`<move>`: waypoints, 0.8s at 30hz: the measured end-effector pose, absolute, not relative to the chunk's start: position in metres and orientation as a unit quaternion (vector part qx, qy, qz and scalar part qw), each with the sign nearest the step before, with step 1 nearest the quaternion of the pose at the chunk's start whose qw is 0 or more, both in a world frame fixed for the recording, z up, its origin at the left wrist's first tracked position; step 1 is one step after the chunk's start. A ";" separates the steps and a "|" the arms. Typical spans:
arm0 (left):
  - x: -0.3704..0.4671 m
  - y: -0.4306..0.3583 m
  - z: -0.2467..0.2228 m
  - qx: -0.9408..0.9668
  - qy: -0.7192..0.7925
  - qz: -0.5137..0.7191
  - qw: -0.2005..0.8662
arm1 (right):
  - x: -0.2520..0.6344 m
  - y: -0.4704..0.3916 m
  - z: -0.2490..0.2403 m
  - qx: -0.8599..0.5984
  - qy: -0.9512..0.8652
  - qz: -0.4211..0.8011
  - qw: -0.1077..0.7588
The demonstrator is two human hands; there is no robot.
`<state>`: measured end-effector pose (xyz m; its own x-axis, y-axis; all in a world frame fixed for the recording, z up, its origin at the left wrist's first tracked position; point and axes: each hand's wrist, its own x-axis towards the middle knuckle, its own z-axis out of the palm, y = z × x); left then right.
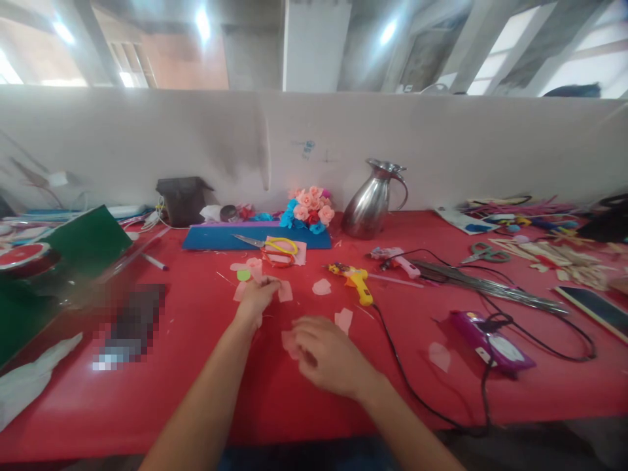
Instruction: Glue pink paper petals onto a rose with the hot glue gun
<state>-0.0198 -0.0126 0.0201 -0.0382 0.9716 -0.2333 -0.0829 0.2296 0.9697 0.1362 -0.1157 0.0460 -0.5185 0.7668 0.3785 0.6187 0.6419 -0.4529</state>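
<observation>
My left hand (258,301) is closed, thumb and fingers pressed together among pale pink paper petals near the middle of the table. Just beyond its knuckles stands a gathered pink petal piece (254,265), and a flat petal (285,292) lies beside the fingertips. What the hand grips is hard to make out. My right hand (328,356), nearer to me, has curled fingers closed on a pink paper petal (289,343). Loose petals lie past it, one petal (322,286) flat and another petal (343,320) close to the knuckles. A green round piece (243,275) rests left of the left hand.
A yellow glue gun (358,284) trails its black cord rightward past a purple box (490,343). Yellow-handled scissors (279,248) lie against a blue board (216,239). Paper flowers (314,208) and a metal jug (367,203) stand behind. Thin wires (495,286) lie right.
</observation>
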 end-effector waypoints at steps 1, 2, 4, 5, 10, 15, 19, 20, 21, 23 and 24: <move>-0.020 -0.012 0.019 0.408 0.546 0.465 0.564 | 0.136 -0.118 0.047 -0.391 -0.873 0.129 0.259; -0.019 -0.012 0.018 0.411 0.546 0.462 0.565 | 0.139 -0.120 0.047 -0.390 -0.878 0.129 0.248; -0.019 -0.013 0.017 0.411 0.546 0.463 0.565 | 0.152 -0.116 0.048 -0.435 -0.853 0.122 0.262; -0.018 -0.013 0.017 0.408 0.545 0.464 0.566 | 0.163 -0.110 0.048 -0.485 -0.819 0.110 0.286; -0.013 -0.013 0.017 0.396 0.550 0.445 0.584 | 0.230 -0.061 0.049 -0.761 -0.590 0.071 0.259; -0.009 -0.013 0.013 0.402 0.563 0.433 0.578 | 0.254 -0.024 0.040 -0.790 -0.557 0.151 0.207; -0.009 -0.013 0.008 0.421 0.567 0.436 0.559 | 0.252 -0.018 0.038 -0.793 -0.529 0.178 0.245; -0.008 -0.013 0.006 0.439 0.565 0.435 0.546 | 0.251 -0.020 0.038 -0.791 -0.525 0.183 0.256; -0.008 -0.012 0.005 0.459 0.566 0.433 0.531 | 0.250 -0.023 0.039 -0.784 -0.521 0.196 0.274; -0.008 -0.012 0.004 0.493 0.573 0.429 0.495 | 0.247 -0.031 0.043 -0.750 -0.508 0.259 0.335; -0.008 -0.013 0.004 0.502 0.577 0.429 0.481 | 0.245 -0.036 0.046 -0.709 -0.491 0.326 0.387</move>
